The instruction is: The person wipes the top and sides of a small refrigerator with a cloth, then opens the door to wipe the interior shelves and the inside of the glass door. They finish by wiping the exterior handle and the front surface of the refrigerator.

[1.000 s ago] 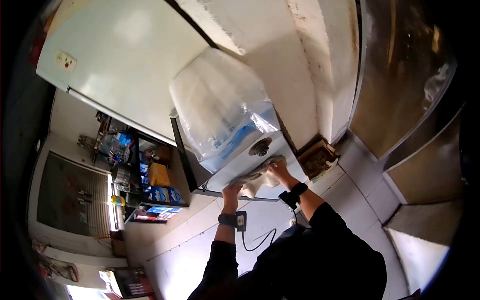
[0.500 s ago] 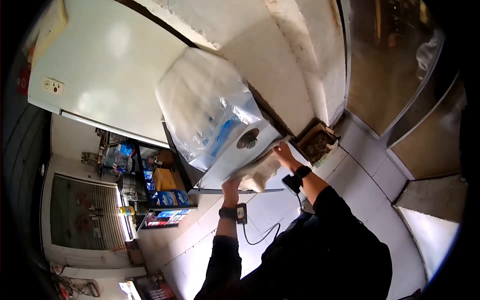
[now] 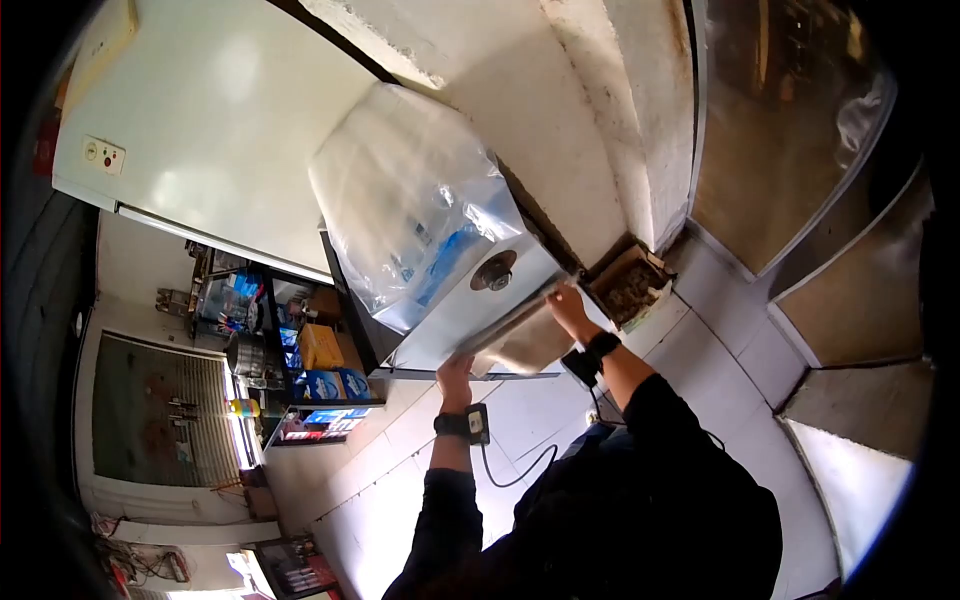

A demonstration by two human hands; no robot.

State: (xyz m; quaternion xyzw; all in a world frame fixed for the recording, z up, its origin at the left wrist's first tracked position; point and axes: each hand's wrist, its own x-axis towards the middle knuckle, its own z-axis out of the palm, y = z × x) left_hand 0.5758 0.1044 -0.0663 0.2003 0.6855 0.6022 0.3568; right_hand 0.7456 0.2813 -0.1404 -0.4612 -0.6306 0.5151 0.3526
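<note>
Far left of the head view: a pale panel [image 3: 200, 120] bearing a small control plate [image 3: 103, 155]; below it, a dark shelf unit with blue boxes [image 3: 322, 384]. Next, a clear plastic bag [image 3: 410, 200] wraps a bulky thing and reaches down to a white surface [image 3: 440, 335]. Left hand [image 3: 455, 380]: at the surface's near edge, fingers together and seemingly clamped on the left end of a beige cloth [image 3: 525, 342]; the pinch itself is partly hidden. Wrist carries a black module [image 3: 478, 424], a cable [image 3: 520, 486] hanging below. Cloth: stretched between the two hands along the near edge, upper border fairly straight, lower part bulging toward the person. A dark round fitting [image 3: 493, 270] stands on the white surface just beyond it. Right hand [image 3: 570, 312]: fingers curled over the cloth's right end, clamped on it, set farther up the view than the left. Note on technique (judgement): even tension at both ends should keep the upper border straight; too hard a pull on one side could skew it or slip a corner. Thumbs are best kept flat along the border, the fabric clear of the fitting, and the cable away from the cloth. Right of the hand, near it: an open-topped carton [image 3: 630, 288] of rubble-like bits, then a glazed panel [image 3: 790, 150].
</note>
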